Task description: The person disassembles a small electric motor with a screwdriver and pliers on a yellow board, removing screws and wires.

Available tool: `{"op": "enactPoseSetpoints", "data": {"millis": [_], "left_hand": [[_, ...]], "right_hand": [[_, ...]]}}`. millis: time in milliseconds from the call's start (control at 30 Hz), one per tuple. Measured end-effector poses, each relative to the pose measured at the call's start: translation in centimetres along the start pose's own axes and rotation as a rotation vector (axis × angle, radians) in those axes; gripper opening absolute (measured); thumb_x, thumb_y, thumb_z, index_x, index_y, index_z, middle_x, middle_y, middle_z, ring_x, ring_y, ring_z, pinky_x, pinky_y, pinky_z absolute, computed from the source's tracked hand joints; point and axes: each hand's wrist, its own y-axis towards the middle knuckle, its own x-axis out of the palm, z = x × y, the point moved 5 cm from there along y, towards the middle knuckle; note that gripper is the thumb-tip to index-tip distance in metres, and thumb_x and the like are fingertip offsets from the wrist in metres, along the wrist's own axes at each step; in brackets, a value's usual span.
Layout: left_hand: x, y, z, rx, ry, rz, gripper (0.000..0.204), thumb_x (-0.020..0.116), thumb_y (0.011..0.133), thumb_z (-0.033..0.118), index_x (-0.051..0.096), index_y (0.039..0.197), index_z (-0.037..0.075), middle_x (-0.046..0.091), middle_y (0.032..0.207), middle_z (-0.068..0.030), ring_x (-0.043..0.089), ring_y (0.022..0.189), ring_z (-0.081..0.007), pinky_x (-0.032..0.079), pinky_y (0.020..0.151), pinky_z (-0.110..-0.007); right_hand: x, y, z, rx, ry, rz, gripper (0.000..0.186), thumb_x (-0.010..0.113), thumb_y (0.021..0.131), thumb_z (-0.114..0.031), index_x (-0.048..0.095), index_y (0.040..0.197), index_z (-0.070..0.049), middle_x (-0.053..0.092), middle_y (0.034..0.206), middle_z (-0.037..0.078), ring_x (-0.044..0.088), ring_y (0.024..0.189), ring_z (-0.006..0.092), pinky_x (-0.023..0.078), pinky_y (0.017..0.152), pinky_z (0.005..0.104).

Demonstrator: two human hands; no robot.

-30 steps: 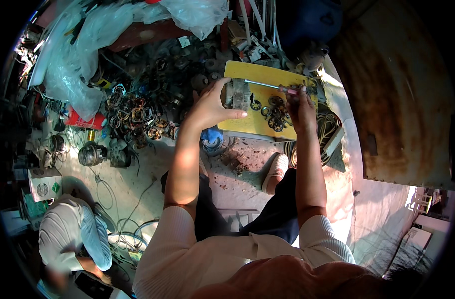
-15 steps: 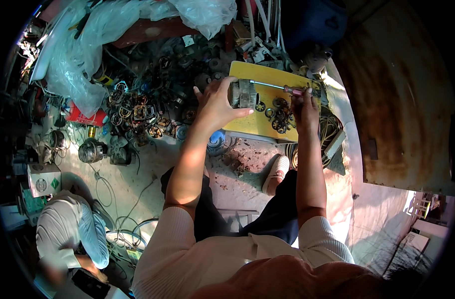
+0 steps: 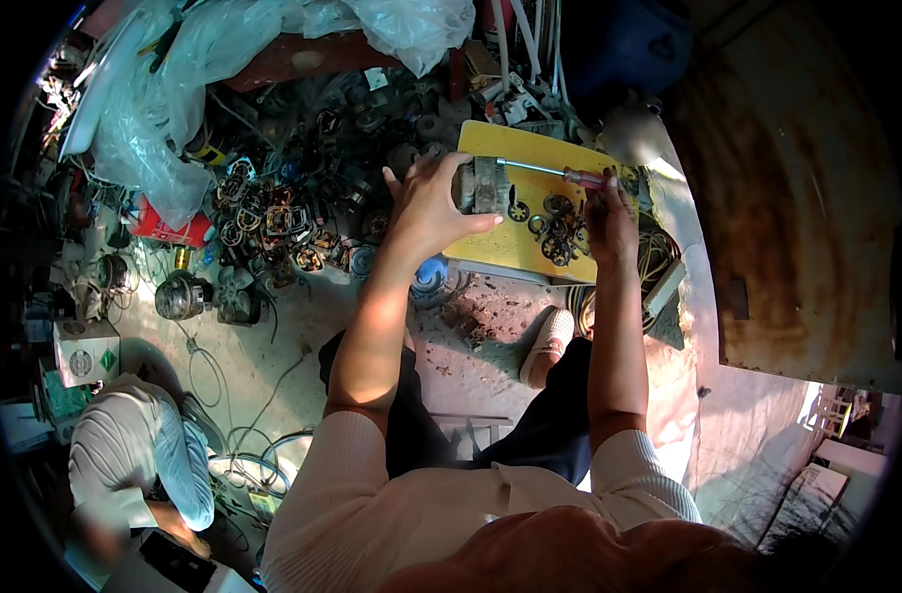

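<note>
My left hand (image 3: 431,203) is wrapped round the near-left side of a grey, block-shaped motor (image 3: 488,185), thumb below and fingers above. The motor rests at the left part of a yellow board (image 3: 480,247). In my right hand (image 3: 612,212) is the pink-red handle of a screwdriver (image 3: 540,170). Its long metal shaft points left, with the tip at the motor's upper right edge; whether it sits in a screw I cannot make out. Between the hands lie several small dark rings and round parts (image 3: 558,229) on the board.
Motor parts and windings (image 3: 273,217) are heaped to the left, under clear plastic sheeting (image 3: 164,138). Coiled cable (image 3: 658,282) lies right of the board, near a rusty metal sheet (image 3: 787,198). Another person (image 3: 134,455) bends over at lower left. Debris (image 3: 475,321) covers the floor by my foot.
My right hand has shifted slightly to the right at the screwdriver handle. My left hand and the motor stay nearly where they were.
</note>
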Motion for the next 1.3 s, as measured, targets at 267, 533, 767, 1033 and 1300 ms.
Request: {"op": "enactPoseSetpoints", "data": {"millis": [267, 533, 767, 1033, 1300], "left_hand": [[-0.1, 0.0, 0.4, 0.001, 0.017, 0.008, 0.084, 0.086, 0.060, 0.048, 0.053, 0.130, 0.016, 0.056, 0.129, -0.0146, 0.042, 0.132, -0.0347, 0.012, 0.111, -0.067], [-0.1, 0.1, 0.4, -0.010, 0.013, -0.014, 0.084, 0.086, 0.060, 0.047, 0.053, 0.130, 0.016, 0.055, 0.132, -0.0149, 0.042, 0.133, -0.0348, 0.009, 0.112, -0.067], [0.0, 0.0, 0.4, 0.002, 0.029, -0.012, 0.084, 0.085, 0.061, 0.048, 0.053, 0.131, 0.016, 0.055, 0.133, -0.0165, 0.041, 0.133, -0.0352, 0.007, 0.112, -0.067], [0.1, 0.0, 0.7, 0.030, 0.034, 0.022, 0.086, 0.085, 0.059, 0.046, 0.053, 0.132, 0.016, 0.056, 0.133, -0.0174, 0.041, 0.134, -0.0340, 0.004, 0.113, -0.068], [0.0, 0.1, 0.3, 0.037, 0.043, 0.019, 0.086, 0.085, 0.058, 0.047, 0.054, 0.132, 0.016, 0.058, 0.130, -0.0165, 0.043, 0.132, -0.0333, 0.004, 0.112, -0.070]], "right_hand": [[-0.5, 0.7, 0.4, -0.040, 0.104, 0.003, 0.030, 0.057, 0.099, -0.015, 0.054, 0.128, -0.006, 0.063, 0.111, 0.006, 0.062, 0.102, 0.0144, 0.056, 0.081, 0.0278], [-1.0, 1.3, 1.0, 0.018, 0.235, -0.067, 0.031, 0.055, 0.100, -0.014, 0.051, 0.129, -0.004, 0.061, 0.112, 0.006, 0.062, 0.103, 0.0155, 0.056, 0.090, 0.0311], [-1.4, 2.1, 1.1, -0.038, 0.266, -0.041, 0.036, 0.058, 0.099, -0.017, 0.052, 0.133, -0.008, 0.062, 0.116, 0.006, 0.063, 0.101, 0.0152, 0.055, 0.084, 0.0289], [-1.1, 1.5, 1.0, -0.018, 0.186, -0.028, 0.036, 0.064, 0.096, -0.026, 0.056, 0.130, -0.016, 0.065, 0.109, 0.000, 0.064, 0.095, 0.0110, 0.050, 0.071, 0.0221], [-0.4, 0.9, 0.2, -0.114, 0.143, -0.051, 0.039, 0.057, 0.099, -0.016, 0.048, 0.136, -0.009, 0.062, 0.116, 0.006, 0.062, 0.102, 0.0143, 0.053, 0.089, 0.0277]]}}
